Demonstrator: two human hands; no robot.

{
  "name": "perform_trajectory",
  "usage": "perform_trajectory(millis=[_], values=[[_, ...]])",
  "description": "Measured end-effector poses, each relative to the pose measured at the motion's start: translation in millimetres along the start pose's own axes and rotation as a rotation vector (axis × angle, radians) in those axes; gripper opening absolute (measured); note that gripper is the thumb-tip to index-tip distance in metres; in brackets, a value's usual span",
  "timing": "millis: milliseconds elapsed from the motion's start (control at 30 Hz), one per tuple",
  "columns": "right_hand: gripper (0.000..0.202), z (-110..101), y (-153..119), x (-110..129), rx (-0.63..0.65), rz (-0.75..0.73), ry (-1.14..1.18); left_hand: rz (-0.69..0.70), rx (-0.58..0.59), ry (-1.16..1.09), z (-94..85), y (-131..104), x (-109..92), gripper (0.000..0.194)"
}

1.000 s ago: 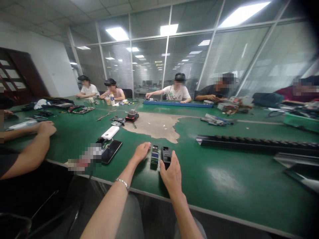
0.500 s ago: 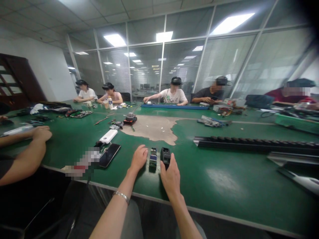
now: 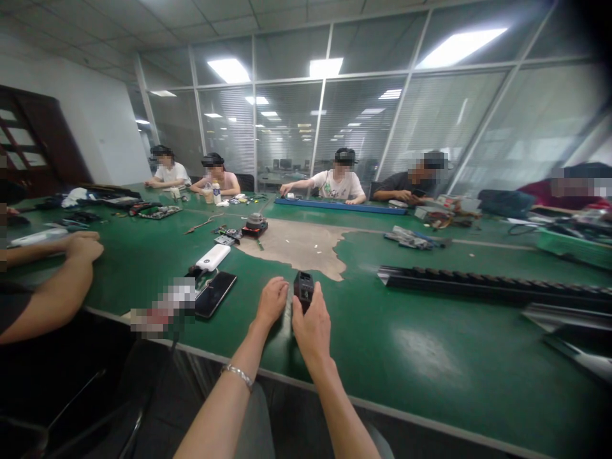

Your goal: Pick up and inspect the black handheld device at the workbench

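My right hand (image 3: 313, 322) grips a small black plastic housing (image 3: 304, 287) with square openings in its upper face. Thumb and fingers lie along its two sides, hiding its lower part. Just left of it, my left hand (image 3: 273, 299) rests on the green table (image 3: 363, 344) with loosely curved fingers and nothing visible in them. A narrow gap separates its fingertips from the housing. The small circuit module with a blue part is out of sight now; whether it is under or inside the housing I cannot tell.
A dark phone (image 3: 216, 294) and a white power bank (image 3: 213, 257) lie to the left, near another person's forearm (image 3: 57, 299). Ahead are a bare brown patch (image 3: 306, 245) and a round grey part (image 3: 255, 222). Long black rails (image 3: 430, 280) lie right; several people sit opposite.
My right hand has moved left with the black housing, to where the blue and green module stood. The module no longer shows. My left hand stays about where it was; the view shifted slightly.
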State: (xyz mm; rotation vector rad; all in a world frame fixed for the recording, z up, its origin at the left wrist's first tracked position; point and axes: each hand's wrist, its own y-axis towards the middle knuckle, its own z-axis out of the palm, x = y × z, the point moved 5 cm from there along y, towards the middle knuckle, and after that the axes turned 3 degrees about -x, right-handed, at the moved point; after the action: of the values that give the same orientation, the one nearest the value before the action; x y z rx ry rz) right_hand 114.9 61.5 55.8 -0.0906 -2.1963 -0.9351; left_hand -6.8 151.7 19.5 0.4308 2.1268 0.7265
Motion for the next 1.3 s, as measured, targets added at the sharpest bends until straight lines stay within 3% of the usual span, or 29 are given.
perform_trajectory(millis=[367, 633, 967, 1300], values=[[0.068, 10.3, -0.6, 10.2, 0.055, 0.014, -0.202, -0.005, 0.003, 0.003, -2.0, 0.9, 1.6, 0.028], [0.071, 17.1, -18.0, -1.3, 0.109, 0.055, -0.229, -0.023, 0.012, -0.011, -1.8, 0.8, 1.9, 0.029], [0.067, 25.0, -17.9, -8.8, 0.001, -0.069, -0.131, -0.026, 0.003, -0.03, -5.1, 1.7, -1.4, 0.034], [0.071, 25.3, -26.0, -15.7, 0.022, -0.024, -0.122, -0.096, -0.004, -0.094, -4.1, 1.0, -0.5, 0.041]])
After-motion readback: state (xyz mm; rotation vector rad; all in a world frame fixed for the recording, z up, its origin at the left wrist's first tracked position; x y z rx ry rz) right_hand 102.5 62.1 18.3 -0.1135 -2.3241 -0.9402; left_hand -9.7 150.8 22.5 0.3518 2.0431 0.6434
